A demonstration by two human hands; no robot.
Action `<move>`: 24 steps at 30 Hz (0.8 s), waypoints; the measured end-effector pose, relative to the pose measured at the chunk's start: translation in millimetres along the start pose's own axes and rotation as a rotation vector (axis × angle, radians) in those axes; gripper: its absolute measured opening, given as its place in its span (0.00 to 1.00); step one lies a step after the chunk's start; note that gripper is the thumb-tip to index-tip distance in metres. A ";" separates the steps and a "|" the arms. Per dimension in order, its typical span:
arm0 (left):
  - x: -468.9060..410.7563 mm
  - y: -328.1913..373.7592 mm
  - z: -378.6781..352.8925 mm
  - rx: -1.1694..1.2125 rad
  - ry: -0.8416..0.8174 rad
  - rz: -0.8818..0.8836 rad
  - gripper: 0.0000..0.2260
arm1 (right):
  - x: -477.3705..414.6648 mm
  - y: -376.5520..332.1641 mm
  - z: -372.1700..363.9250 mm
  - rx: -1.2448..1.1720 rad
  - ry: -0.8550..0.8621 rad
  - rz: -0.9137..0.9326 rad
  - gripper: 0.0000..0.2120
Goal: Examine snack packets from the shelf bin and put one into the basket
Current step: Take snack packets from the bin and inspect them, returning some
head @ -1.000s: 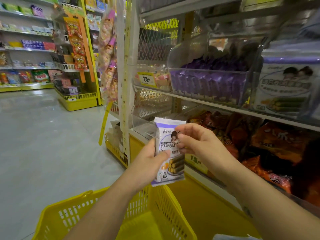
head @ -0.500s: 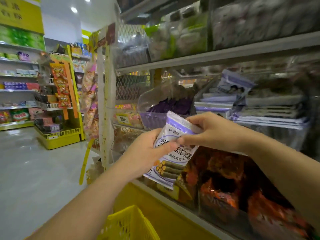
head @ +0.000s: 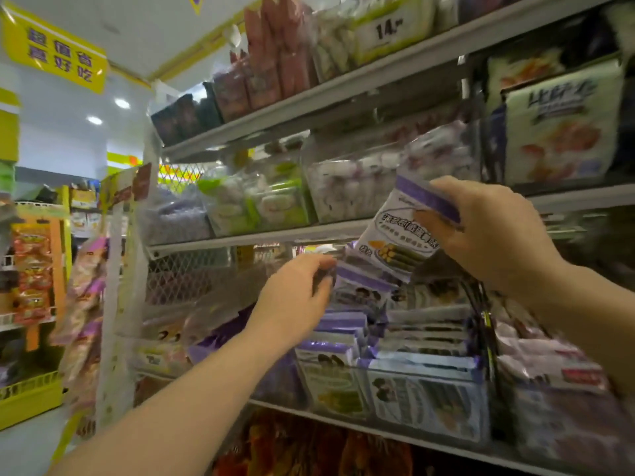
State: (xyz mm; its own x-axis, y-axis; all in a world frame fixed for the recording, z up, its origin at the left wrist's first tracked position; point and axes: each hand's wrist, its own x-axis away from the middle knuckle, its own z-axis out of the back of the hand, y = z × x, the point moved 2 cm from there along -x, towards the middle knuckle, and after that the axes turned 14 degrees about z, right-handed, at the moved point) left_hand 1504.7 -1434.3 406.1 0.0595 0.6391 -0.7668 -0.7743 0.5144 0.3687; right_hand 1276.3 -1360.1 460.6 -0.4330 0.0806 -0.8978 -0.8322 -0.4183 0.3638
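a: what's nearest?
b: two bare forearms reach up toward the shelves. the left hand [head: 299,290] is at the back of the clear shelf bin [head: 422,372]. its fingers [head: 319,266] are bent at the purple top edge of a standing packet [head: 360,280]. it's too blurred there, so i cannot tell if they pinch it or only touch it.
a: and the other?
b: the right hand [head: 494,235] holds the snack packet [head: 388,235] tilted in the air just above the bin. the thumb lies across the printed front and the other fingers curl behind, pinching it near its purple top strip.
a: what's in the bin?
b: rows of white and purple packets [head: 422,324], upright, one behind another.
a: farther off?
b: the shelf above carries clear tubs of pale green and white sweets [head: 261,201]. the top shelf has a price card [head: 388,29] reading 14. far left, across the aisle, a yellow sign [head: 55,53] hangs high.
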 end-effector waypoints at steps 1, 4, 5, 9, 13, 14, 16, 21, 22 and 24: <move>-8.4 3.9 -10.0 -0.075 -0.008 -0.047 0.16 | -1.0 5.3 1.1 0.035 0.018 0.013 0.06; -26.4 10.1 -37.9 -0.280 -0.050 -0.178 0.20 | -6.2 16.1 -2.3 0.066 0.012 0.043 0.08; -29.6 9.8 -43.9 -0.309 -0.072 -0.191 0.20 | -8.5 17.9 -5.0 0.059 -0.002 0.047 0.09; -45.2 -2.8 -50.2 -0.391 -0.095 -0.148 0.15 | -18.2 19.6 -21.6 -0.012 -0.111 0.034 0.09; -54.7 -18.7 -54.4 -0.330 -0.282 0.028 0.15 | -20.4 12.7 -40.2 -0.116 -0.212 0.016 0.10; -55.1 -20.9 -57.2 -0.358 -0.317 0.051 0.15 | -20.2 11.6 -44.6 -0.128 -0.235 0.010 0.10; -57.6 -24.1 -63.2 -0.434 -0.348 0.074 0.14 | -19.5 10.6 -52.9 -0.153 -0.276 -0.012 0.11; -75.8 -21.7 -72.9 -0.551 -0.399 0.085 0.13 | -17.2 10.9 -71.3 -0.166 -0.346 -0.027 0.15; -77.3 -22.0 -74.6 -0.564 -0.415 0.079 0.15 | -16.8 12.3 -73.7 -0.166 -0.356 -0.031 0.16; -78.5 -23.4 -77.3 -0.565 -0.400 0.060 0.20 | -16.1 15.7 -77.2 -0.166 -0.354 -0.045 0.16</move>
State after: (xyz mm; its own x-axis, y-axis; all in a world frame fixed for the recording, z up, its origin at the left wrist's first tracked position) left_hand 1469.5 -1540.6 417.0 0.1499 0.8748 -0.4607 -0.9864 0.1642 -0.0091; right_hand 1296.9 -1437.9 461.6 -0.5146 0.3969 -0.7600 -0.7980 -0.5460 0.2551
